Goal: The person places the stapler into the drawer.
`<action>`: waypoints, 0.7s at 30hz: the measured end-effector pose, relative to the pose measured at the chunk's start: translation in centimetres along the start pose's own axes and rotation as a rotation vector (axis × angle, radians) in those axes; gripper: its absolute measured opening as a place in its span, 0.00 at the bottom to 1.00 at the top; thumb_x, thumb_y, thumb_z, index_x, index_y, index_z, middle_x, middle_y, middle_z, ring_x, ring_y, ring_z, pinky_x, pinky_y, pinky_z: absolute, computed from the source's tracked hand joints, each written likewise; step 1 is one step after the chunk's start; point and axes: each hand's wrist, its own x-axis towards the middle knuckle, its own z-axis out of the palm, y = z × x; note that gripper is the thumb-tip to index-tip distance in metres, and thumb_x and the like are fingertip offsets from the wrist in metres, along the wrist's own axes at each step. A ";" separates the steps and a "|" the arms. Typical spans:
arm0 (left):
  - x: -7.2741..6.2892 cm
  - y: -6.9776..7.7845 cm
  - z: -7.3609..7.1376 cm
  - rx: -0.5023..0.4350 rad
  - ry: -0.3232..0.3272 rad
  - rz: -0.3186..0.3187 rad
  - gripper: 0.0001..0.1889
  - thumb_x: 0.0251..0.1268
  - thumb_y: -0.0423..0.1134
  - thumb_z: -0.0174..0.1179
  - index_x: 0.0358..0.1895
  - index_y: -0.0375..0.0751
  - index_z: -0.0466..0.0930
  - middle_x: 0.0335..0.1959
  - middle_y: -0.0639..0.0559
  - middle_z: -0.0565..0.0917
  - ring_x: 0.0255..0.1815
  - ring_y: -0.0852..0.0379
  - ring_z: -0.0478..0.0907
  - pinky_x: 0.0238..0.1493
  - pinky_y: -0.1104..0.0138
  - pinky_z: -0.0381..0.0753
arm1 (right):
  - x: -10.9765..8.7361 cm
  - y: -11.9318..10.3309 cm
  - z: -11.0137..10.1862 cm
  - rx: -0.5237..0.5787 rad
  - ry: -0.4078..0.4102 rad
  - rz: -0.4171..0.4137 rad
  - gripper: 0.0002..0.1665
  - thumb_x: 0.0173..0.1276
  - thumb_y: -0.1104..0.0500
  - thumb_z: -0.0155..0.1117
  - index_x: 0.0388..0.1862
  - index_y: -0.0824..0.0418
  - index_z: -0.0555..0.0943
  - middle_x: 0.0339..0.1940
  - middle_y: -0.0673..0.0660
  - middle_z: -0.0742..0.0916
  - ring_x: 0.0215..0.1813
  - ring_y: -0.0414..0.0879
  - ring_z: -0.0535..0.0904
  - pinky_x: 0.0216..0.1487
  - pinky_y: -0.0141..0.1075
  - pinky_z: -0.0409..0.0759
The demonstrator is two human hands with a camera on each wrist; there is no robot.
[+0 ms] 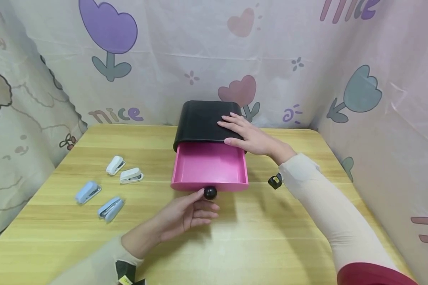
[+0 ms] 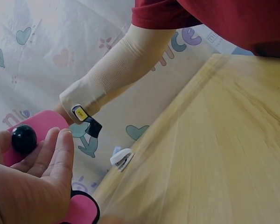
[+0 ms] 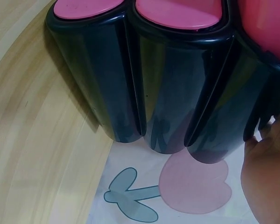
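Head view: at the middle of the counter's (image 1: 267,249) back edge, a black cabinet (image 1: 203,118), its pink drawer (image 1: 210,166) jutting toward the front edge. Left hand (image 1: 182,217) lightly pinching the round black knob (image 1: 210,192); right hand (image 1: 247,134) flat on the cabinet top. Probably light, stiff, slick plastic, best held by the knob with the cabinet braced.

Left wrist view: knob between thumb and fingers, seen closer.

Right wrist view: two closed lower drawers (image 3: 179,11), hidden from above.
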 end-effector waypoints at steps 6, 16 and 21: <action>-0.2 -0.1 -0.4 0.064 0.017 -0.006 0.26 0.76 0.51 0.50 0.65 0.32 0.68 0.48 0.41 0.83 0.50 0.47 0.83 0.60 0.52 0.74 | -0.1 0.0 0.0 0.006 -0.002 0.007 0.36 0.74 0.36 0.50 0.77 0.44 0.60 0.79 0.46 0.58 0.80 0.45 0.39 0.76 0.51 0.41; -1.5 0.4 -2.5 0.102 0.035 -0.011 0.30 0.78 0.51 0.46 0.64 0.24 0.64 0.50 0.40 0.81 0.50 0.47 0.82 0.61 0.51 0.73 | 0.0 -0.1 -0.1 0.010 0.007 -0.009 0.36 0.74 0.39 0.52 0.77 0.45 0.61 0.79 0.48 0.58 0.80 0.46 0.39 0.76 0.50 0.40; -2.8 1.0 -4.0 0.102 -0.016 -0.003 0.26 0.81 0.49 0.41 0.62 0.28 0.69 0.51 0.40 0.81 0.52 0.46 0.81 0.61 0.51 0.73 | 0.0 -0.2 0.0 0.007 -0.008 0.006 0.36 0.74 0.38 0.52 0.77 0.44 0.61 0.79 0.47 0.58 0.80 0.46 0.39 0.76 0.51 0.40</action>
